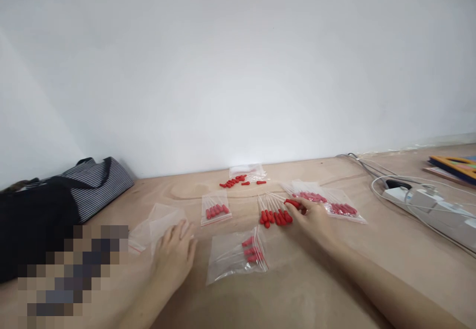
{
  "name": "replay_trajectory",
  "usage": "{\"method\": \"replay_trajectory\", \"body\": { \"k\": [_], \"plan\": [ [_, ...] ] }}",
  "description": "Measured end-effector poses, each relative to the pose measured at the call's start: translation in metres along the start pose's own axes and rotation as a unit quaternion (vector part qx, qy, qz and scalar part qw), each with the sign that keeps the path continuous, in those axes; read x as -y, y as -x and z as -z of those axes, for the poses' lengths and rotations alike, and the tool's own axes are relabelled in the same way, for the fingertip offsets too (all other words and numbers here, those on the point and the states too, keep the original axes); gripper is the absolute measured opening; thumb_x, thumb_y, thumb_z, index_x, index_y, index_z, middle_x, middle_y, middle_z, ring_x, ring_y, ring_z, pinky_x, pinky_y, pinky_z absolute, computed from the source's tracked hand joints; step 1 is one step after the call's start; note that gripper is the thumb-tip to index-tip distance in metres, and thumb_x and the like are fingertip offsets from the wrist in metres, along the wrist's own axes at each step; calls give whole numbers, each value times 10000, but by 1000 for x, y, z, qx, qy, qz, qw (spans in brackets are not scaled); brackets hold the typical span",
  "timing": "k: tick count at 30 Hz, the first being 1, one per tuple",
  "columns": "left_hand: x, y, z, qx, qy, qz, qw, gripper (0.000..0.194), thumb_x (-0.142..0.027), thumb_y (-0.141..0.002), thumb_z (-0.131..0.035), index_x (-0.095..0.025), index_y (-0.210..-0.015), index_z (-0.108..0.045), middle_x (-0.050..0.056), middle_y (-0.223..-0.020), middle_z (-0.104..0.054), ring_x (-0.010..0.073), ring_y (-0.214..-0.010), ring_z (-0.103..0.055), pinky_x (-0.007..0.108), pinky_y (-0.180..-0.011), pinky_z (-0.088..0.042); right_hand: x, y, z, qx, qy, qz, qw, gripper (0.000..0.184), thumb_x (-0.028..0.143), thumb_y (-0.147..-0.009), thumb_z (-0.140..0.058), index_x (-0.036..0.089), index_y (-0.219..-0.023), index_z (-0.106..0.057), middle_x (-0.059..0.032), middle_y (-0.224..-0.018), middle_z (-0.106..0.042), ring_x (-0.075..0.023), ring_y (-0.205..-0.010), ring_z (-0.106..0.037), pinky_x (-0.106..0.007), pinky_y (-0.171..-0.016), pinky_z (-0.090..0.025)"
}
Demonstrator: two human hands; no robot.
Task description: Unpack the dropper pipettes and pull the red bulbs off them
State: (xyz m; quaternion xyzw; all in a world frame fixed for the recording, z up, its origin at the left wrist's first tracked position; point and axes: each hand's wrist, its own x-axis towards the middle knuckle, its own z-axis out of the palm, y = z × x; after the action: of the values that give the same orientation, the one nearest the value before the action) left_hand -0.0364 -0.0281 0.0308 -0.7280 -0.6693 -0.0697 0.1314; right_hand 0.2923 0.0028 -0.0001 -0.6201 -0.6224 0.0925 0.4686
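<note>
My right hand [312, 215] pinches the red rubber bulb of a glass dropper [292, 203] at the edge of a loose bunch of droppers [273, 214]. Their clear tubes point away from me. Farther left, my left hand [174, 247] is open, its fingers at the edge of some clear zip bags [158, 222] that look flat. Between my hands lies a zip bag with several red-bulbed droppers [226, 259], its sealing strip toward the right. Behind it is a smaller-looking bag of droppers [215, 209].
Filled dropper bags [344, 209] lie beyond my right hand. More loose droppers [232, 181] sit near the wall beside another bag [245, 171]. A striped black bag [100, 190] stands at left. A white power strip [435, 212] with cables lies at right, near a coloured board [455, 167].
</note>
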Motion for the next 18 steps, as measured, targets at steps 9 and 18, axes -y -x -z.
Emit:
{"method": "replay_trajectory", "body": {
  "k": [9, 18],
  "plan": [
    [34, -4, -14, 179, 4, 130, 975, 563, -500, -823, -285, -247, -1326, -297, 135, -1394, -267, 390, -1247, -240, 584, -923, -228, 9, 1, -27, -43, 242, 62, 967, 281, 419, -786, -440, 233, -779, -651, -22, -644, -663, -186, -660, -572, -328, -699, -236],
    [36, -17, -31, 145, 36, 59, 987, 517, -476, -848, -236, -280, -1326, -280, 89, -1407, -245, 339, -1277, -198, 582, -956, -184, 8, 6, -31, -34, 246, 104, 963, 283, 415, -786, -448, 227, -724, -651, -21, -667, -650, -183, -717, -538, -312, -671, -211]
  ]
}}
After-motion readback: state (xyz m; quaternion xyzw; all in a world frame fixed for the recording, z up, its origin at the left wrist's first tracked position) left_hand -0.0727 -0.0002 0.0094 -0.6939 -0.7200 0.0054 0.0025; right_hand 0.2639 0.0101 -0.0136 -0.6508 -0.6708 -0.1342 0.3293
